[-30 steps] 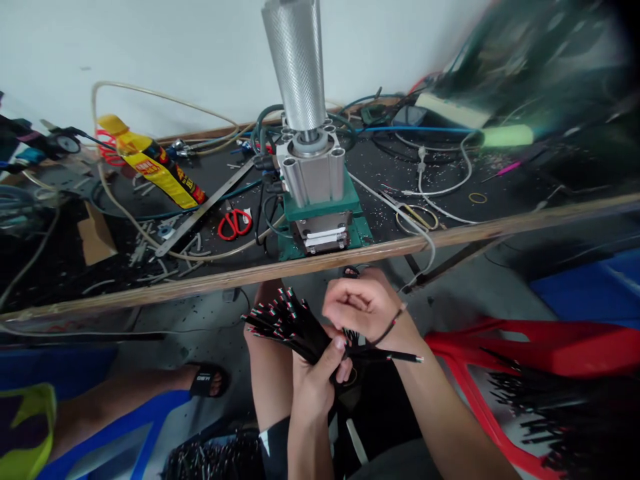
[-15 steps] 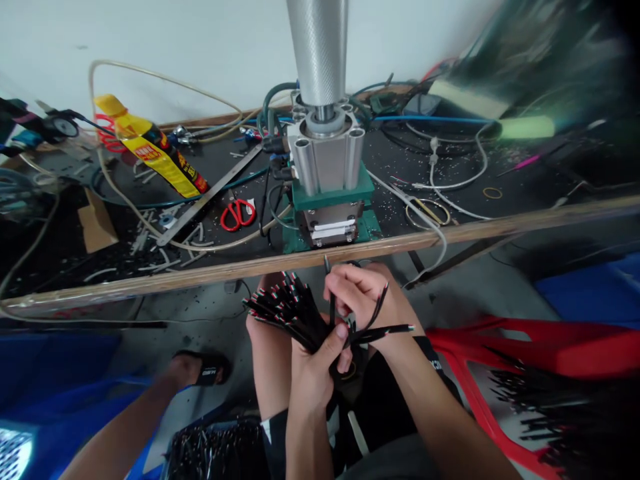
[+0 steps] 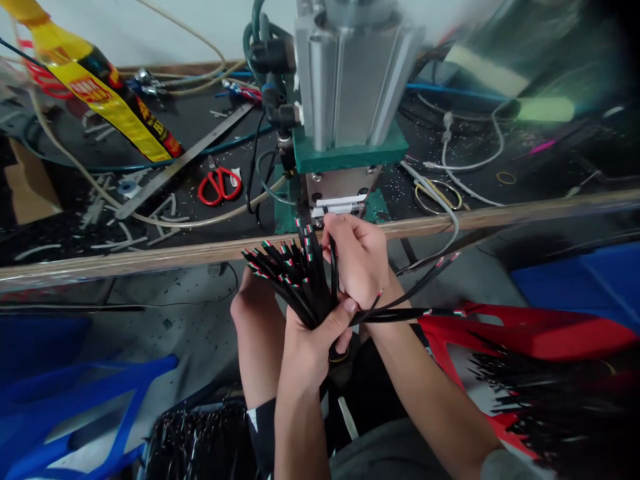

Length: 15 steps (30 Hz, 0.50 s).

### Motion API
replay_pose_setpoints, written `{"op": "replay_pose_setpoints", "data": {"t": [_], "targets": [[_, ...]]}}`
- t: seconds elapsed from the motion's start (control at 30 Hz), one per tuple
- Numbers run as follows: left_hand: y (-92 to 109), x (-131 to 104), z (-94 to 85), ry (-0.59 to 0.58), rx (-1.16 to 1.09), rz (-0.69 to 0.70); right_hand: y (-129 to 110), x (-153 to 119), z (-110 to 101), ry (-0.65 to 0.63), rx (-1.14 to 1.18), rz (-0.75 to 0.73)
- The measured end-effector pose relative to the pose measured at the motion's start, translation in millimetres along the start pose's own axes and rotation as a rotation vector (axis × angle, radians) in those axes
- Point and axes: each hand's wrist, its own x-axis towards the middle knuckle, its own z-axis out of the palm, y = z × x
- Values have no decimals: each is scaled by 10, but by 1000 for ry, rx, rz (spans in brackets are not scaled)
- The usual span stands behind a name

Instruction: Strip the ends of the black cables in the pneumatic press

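My left hand (image 3: 320, 340) is closed around a bundle of black cables (image 3: 290, 273) whose cut ends show red, white and green wires. Several other cables (image 3: 400, 312) stick out of that grip to the right. Between its fingertips, my right hand (image 3: 357, 257) pinches a single black cable (image 3: 333, 267) from the bundle. The tip of this cable is at the white-edged slot low on the press (image 3: 345, 180), a metal cylinder on a green base; whether it is inside I cannot tell.
On the dark bench lie red-handled scissors (image 3: 219, 187), a steel ruler (image 3: 185, 160) and a yellow bottle (image 3: 105, 87). Gold-handled scissors (image 3: 437, 195) lie right of the press. More black cables are heaped on a red stool (image 3: 500, 320) and in a container (image 3: 200, 440) at lower left.
My right hand has moved up with the single cable to the front of the press. The view has come closer to the bench. Another person's arm and foot at lower left are gone.
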Motion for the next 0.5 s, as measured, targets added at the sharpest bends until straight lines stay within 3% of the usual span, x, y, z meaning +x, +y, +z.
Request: {"op": "replay_pose_setpoints", "data": {"t": [0.2,0.5], "targets": [[44,-30,15,-3,17,57,-62,21,51,48,88,51],[66,-38,48,26,-38,37,-101,-12,88,82,128,94]]}}
